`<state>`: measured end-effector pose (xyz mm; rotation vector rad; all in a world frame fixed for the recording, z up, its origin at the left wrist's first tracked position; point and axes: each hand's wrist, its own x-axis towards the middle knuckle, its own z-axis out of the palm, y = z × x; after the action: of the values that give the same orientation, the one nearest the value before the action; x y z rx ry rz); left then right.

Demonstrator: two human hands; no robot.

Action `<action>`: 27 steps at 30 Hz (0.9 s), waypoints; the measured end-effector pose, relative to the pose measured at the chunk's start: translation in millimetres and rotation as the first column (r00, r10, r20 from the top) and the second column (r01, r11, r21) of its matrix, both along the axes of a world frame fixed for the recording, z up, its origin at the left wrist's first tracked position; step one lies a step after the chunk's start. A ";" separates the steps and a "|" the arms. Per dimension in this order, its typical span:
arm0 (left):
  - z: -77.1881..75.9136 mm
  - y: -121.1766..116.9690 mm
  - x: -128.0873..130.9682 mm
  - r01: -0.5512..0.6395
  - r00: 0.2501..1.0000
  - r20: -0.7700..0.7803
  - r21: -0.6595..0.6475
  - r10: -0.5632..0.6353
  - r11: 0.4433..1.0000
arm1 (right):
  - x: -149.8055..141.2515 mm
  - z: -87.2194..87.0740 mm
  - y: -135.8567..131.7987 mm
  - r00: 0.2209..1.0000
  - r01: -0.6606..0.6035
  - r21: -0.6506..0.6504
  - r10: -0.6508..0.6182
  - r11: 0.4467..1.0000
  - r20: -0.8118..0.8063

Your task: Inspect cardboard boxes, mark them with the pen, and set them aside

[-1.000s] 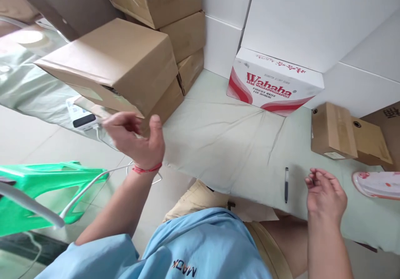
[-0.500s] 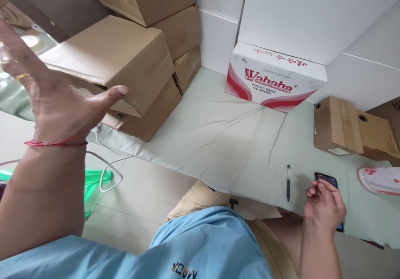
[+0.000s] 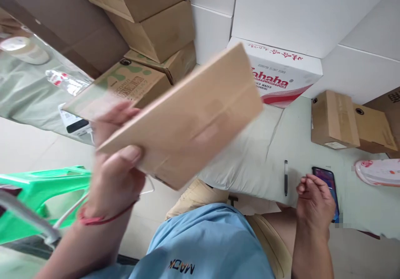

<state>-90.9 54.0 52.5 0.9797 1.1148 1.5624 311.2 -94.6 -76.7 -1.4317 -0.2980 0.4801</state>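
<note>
Mid-frame, the left grip [image 3: 114, 179] is clasping the box [image 3: 200, 120], likely steadying its tilt. Lower right, the right grip [image 3: 315, 202] is hovering by the phone [image 3: 328, 177]; whether clenched, I cannot tell.

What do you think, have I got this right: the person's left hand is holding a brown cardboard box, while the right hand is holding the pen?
Not quite: the right hand isn't holding the pen. The head view shows the pen lying on the pale green cloth, apart from that hand. The left hand is indeed holding a brown cardboard box.
</note>
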 end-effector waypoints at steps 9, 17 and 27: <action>-60.6 -12.1 89.2 0.783 0.619 0.568 -0.502 -0.543 0.368 | -16.5 28.5 -15.0 0.838 -0.428 -0.140 0.450 0.893 0.309; -84.5 -15.7 90.4 0.714 0.698 0.494 -0.536 -0.519 0.451 | -24.5 8.2 -28.6 0.844 -0.486 -0.267 0.526 0.832 0.103; -148.2 -21.6 73.9 0.585 0.785 0.552 -0.511 -0.281 0.629 | -52.4 25.9 -41.8 0.721 -0.601 -0.190 0.630 0.776 0.290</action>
<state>-17.0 32.4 -95.7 0.3394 0.9041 0.7866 258.8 -136.4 -50.8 -1.4760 -1.0775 0.7934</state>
